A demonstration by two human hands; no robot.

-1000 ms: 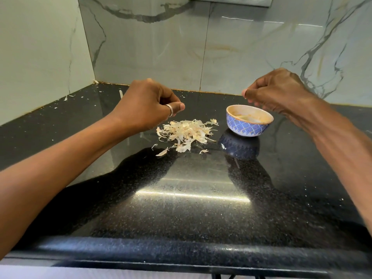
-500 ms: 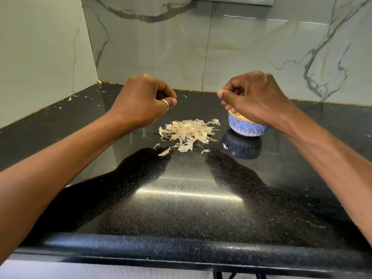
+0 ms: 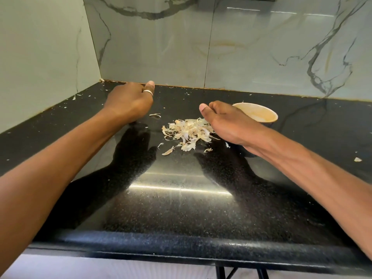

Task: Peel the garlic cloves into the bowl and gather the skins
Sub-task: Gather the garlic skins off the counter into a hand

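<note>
Head view: the peeling looks largely done and the gathering is under way. Most of the garlic skins lie heaped in one loose pile at mid-counter. The bowl stands just behind and to the right of it, with something pale inside. Those are probably the peeled cloves, though the blur and the wrist in front leave that unsure.

The right hand sits against the pile's right edge, thumb raised and fingers curled away from the camera. I cannot tell whether it holds anything. The left hand is down on the counter left of the pile, well apart from it. It has a ring on one raised digit, and its other fingers are tucked under, so its grasp cannot be read either.

What is left: a stray curl beside the left hand, small scraps toward the back-left corner, and a lone flake far right.

The countertop is glossy speckled black stone and reflects both arms. It is set into a corner of pale, grey-veined marble wall.
</note>
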